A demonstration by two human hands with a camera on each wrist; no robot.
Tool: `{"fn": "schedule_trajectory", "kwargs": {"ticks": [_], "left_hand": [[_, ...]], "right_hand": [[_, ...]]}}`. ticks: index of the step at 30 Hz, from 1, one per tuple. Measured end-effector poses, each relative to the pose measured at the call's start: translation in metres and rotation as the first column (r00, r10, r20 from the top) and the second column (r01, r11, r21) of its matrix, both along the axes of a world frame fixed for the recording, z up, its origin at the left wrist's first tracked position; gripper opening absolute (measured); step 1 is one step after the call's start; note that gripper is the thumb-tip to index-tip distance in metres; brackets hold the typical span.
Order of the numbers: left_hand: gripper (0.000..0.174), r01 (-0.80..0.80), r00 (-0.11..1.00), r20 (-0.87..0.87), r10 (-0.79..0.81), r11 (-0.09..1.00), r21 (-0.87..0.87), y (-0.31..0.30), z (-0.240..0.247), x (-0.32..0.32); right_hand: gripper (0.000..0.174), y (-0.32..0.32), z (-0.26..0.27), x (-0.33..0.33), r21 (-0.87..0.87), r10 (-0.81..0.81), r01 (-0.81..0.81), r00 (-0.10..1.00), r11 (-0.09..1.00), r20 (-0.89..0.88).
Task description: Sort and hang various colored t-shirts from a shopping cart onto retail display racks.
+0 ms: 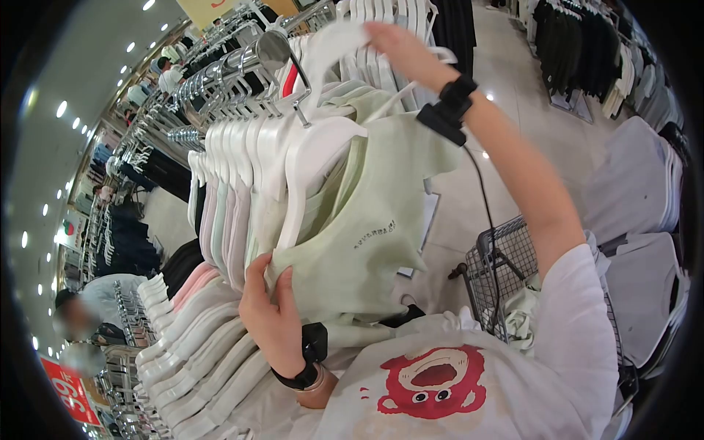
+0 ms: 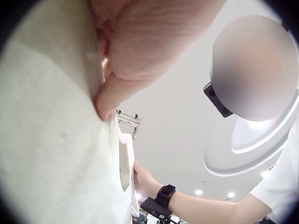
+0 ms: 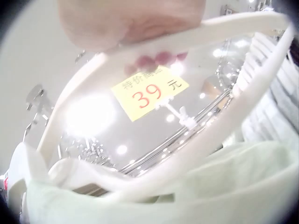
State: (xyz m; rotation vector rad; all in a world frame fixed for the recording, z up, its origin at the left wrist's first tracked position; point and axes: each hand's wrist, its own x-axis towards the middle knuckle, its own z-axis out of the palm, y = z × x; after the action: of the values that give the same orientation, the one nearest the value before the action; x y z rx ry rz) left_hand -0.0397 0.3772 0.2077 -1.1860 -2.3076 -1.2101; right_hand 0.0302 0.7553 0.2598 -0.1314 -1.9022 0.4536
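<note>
A light green shirt [image 1: 367,235] with small dark lettering hangs at the front of the rack. My left hand [image 1: 271,315] pinches its shoulder edge between thumb and fingers, near one end of a white hanger [image 1: 295,172] hooked on the rail. In the left wrist view, the shirt's pale fabric [image 2: 46,121] fills the left side beside the thumb. Raised at upper right, my right hand [image 1: 414,55] grips another white hanger [image 1: 337,48], slightly blurred. The right wrist view shows fingers over that hanger's top edge, fingertips [image 3: 163,58] behind it, and the shirt's fabric [image 3: 243,186] below.
White hangers with pale garments [image 1: 227,191] crowd the chrome rail [image 1: 242,62], and more white hangers [image 1: 198,352] stand lower left. A wire cart [image 1: 506,257] is at my right. A yellow price label [image 3: 149,91] reading 39 shows inside the hanger's outline.
</note>
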Motion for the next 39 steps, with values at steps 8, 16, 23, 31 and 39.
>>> {"fn": "schedule_trajectory", "kwargs": {"ticks": [8, 16, 23, 31, 39], "left_hand": [[0.021, -0.08, 0.996, -0.025, 0.081, 0.997, 0.018, 0.016, -0.01, -0.004], [0.029, -0.169, 0.958, -0.201, 0.205, 0.969, 0.18, 0.045, -0.038, -0.016], [0.05, 0.849, 0.481, 0.104, -0.87, 0.434, -0.3, 0.08, -0.091, 0.16], [0.049, 0.965, 0.247, 0.892, -0.378, 0.184, -0.189, 0.048, -0.191, 0.174], [0.026, 0.62, 0.189, 0.977, -0.102, 0.784, -0.038, -0.025, -0.204, 0.104]], "right_hand": [[0.038, 0.037, -0.017, 0.28, -0.176, -0.874, 0.874, 0.475, 0.453, 0.109], [0.045, -0.185, -0.151, 0.47, -0.706, -0.893, 0.688, 0.41, 0.171, 0.184], [0.024, -0.317, -0.195, 0.39, -0.508, -0.468, 0.849, 0.512, 0.146, 0.72], [0.024, -0.326, -0.236, 0.398, -0.767, -0.302, 0.511, 0.857, 0.388, 0.418], [0.049, -0.3, -0.481, 0.519, -0.559, -0.011, 0.818, 0.563, -0.134, 0.826]]}}
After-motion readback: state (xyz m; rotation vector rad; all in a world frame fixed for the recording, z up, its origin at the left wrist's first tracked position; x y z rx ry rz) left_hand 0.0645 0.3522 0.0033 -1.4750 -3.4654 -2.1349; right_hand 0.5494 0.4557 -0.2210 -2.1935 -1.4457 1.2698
